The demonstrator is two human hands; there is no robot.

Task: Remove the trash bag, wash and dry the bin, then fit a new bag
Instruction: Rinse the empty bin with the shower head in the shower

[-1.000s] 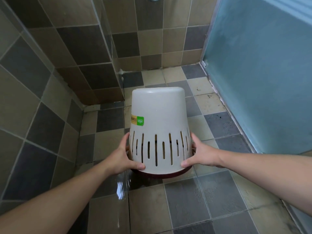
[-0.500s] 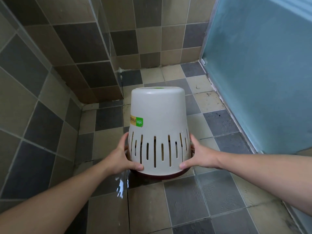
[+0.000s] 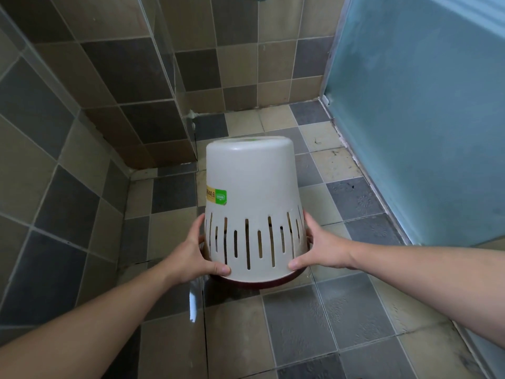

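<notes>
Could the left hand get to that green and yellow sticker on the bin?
Probably yes. The sticker sits bare on the bin wall just above the left hand, nothing between them; but that hand would have to let go of the bin.

Both arms reach forward and down, bare forearms coming in from the bottom corners. The left hand [image 3: 191, 258] and right hand [image 3: 322, 248] clamp opposite sides of the bin [image 3: 252, 203] near its lower edge, thumbs pointing inward across the near side, fingers wrapped around the far sides, wrists pretty straight.
</notes>
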